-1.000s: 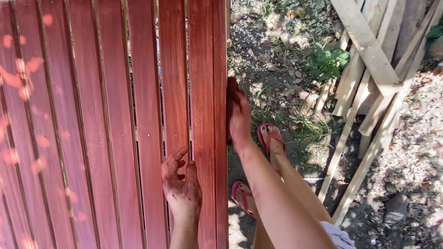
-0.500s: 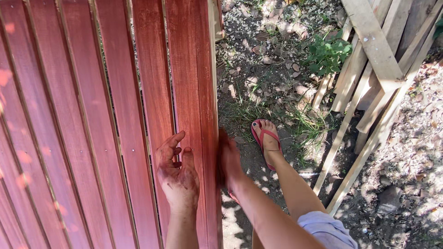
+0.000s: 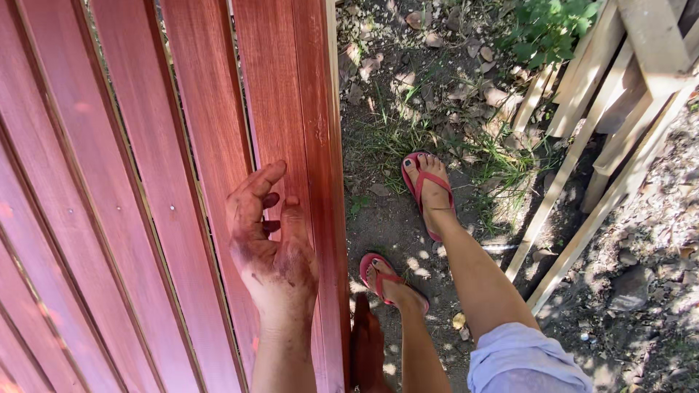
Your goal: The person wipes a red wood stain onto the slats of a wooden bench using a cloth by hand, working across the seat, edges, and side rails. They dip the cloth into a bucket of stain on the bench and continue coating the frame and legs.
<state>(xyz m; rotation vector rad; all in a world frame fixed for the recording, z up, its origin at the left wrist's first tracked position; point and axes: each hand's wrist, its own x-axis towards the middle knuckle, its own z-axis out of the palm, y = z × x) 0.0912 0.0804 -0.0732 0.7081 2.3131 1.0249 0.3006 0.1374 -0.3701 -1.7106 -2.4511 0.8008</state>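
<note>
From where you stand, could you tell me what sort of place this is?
Most likely an outdoor yard used for woodwork. The ground is bare dirt with dry leaves and patchy grass, a red-stained slatted wooden panel stands under the stained left hand, and an unpainted wooden frame lies to the side.

red-stained slatted wood panel (image 3: 182, 145) | upright | glossy boards | narrow gaps

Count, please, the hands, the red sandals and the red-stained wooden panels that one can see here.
Hands: 2 (left hand, right hand)
Red sandals: 2
Red-stained wooden panel: 1
Total: 5
</note>
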